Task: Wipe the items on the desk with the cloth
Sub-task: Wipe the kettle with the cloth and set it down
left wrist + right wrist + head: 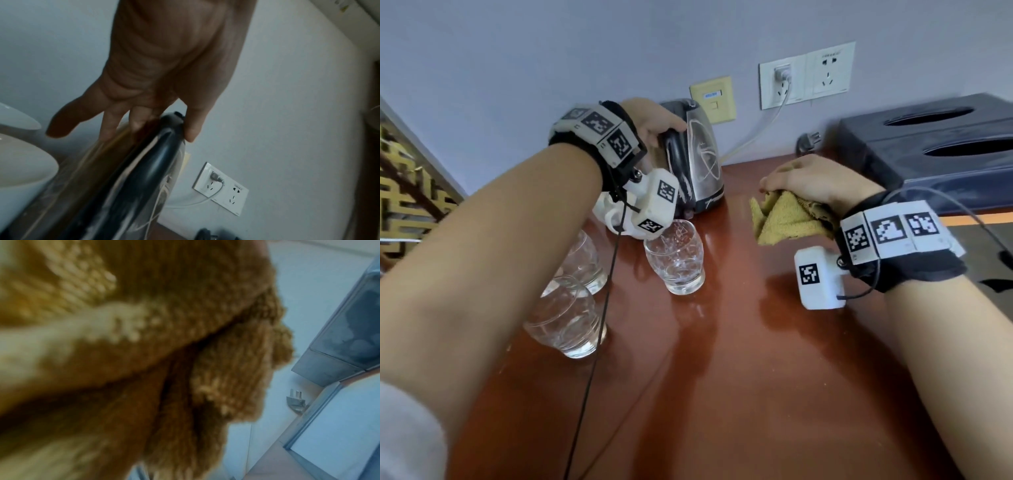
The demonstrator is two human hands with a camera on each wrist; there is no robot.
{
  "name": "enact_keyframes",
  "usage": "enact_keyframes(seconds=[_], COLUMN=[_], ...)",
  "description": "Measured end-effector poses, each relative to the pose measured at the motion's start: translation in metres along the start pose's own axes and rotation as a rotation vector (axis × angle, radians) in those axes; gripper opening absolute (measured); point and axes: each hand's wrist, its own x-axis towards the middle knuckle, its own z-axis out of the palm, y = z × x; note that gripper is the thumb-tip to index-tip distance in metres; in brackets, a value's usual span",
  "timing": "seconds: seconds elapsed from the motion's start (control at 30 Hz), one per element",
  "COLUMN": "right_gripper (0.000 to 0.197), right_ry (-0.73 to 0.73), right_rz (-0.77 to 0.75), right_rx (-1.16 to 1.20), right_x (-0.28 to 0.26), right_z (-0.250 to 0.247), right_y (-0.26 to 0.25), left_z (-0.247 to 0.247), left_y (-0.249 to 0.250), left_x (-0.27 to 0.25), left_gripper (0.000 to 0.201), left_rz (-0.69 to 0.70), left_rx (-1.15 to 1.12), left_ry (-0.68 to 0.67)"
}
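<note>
A steel kettle (705, 161) with a black handle (152, 162) stands at the back of the red-brown desk (722, 359). My left hand (650, 123) is over the handle's top. In the left wrist view the left hand (156, 104) has fairly straight, spread fingers (111, 123), and its thumb (193, 129) touches the handle's upper end. To the right of the kettle, my right hand (815, 178) grips a bunched yellow cloth (784, 219) just above the desk. The cloth (144, 321) fills the right wrist view and hides the fingers. Three clear glasses (676, 260) (582, 260) (566, 318) stand in front of the kettle.
A dark tissue box (935, 137) sits at the back right, with a loose black plug (808, 140) beside it. A wall socket (804, 78) holds a white charger and cable. Something white and ceramic (20, 162) lies left of the kettle. A patterned screen (407, 192) borders the left.
</note>
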Motion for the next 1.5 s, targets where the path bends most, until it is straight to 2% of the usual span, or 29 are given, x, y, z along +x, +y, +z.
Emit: enact_keyframes(seconds=[0.1,0.17,0.23,0.37,0.47,0.57,0.7,0.87,0.97,1.03,1.17,1.3,1.37,1.5], right_gripper=[0.020,0.030,0.038,0.041,0.044,0.047,0.038,0.051,0.047,0.042,0.030,0.014,0.020,0.034], right_ry=[-0.238,-0.375,-0.438,-0.472,-0.434,-0.462,-0.537,-0.596,-0.552,-0.423,-0.106,0.202,0.263,0.179], right_rz=[-0.057,-0.073,-0.081,-0.117,-0.119,-0.113,-0.126,-0.133,-0.092,-0.092,-0.009,0.106,0.179,0.184], right_rx=[-0.263,-0.397,-0.466,-0.461,-0.478,-0.487,-0.572,-0.660,-0.663,-0.649,-0.395,0.226,0.472,0.874], right_x=[-0.012,-0.016,-0.017,-0.014,-0.013,-0.012,-0.013,-0.016,-0.020,-0.020,-0.024,-0.022,-0.020,-0.031], right_z=[0.013,0.030,0.044,0.064,0.072,0.084,0.101,0.116,0.101,0.075,0.019,-0.008,-0.015,-0.022], right_y=[-0.010,-0.017,-0.023,-0.028,-0.031,-0.036,-0.043,-0.048,-0.048,-0.041,-0.014,0.017,0.027,0.034], left_z=[-0.003,-0.003,-0.001,0.001,0.001,0.002,0.005,0.011,0.014,0.018,0.024,0.029,0.033,0.043], left_y=[0.003,0.005,0.004,0.003,0.003,0.005,0.006,0.005,0.004,0.004,-0.002,-0.013,-0.017,-0.030], left_x=[-0.002,-0.005,-0.007,-0.011,-0.010,-0.018,-0.028,-0.036,-0.043,-0.048,-0.059,-0.070,-0.076,-0.084], left_gripper=[0.032,0.037,0.041,0.051,0.055,0.051,0.044,0.042,0.026,0.026,0.035,0.041,0.039,0.042], left_rz=[-0.015,-0.018,-0.043,-0.062,-0.079,-0.061,-0.028,-0.011,-0.024,0.012,0.068,0.133,0.164,0.241], left_rx=[-0.062,-0.072,-0.076,-0.057,-0.040,-0.022,0.003,0.071,0.088,0.087,0.154,0.154,0.121,-0.038], left_ry=[-0.028,-0.051,-0.078,-0.082,-0.094,-0.091,-0.078,-0.086,-0.123,-0.103,-0.103,-0.045,-0.026,0.045])
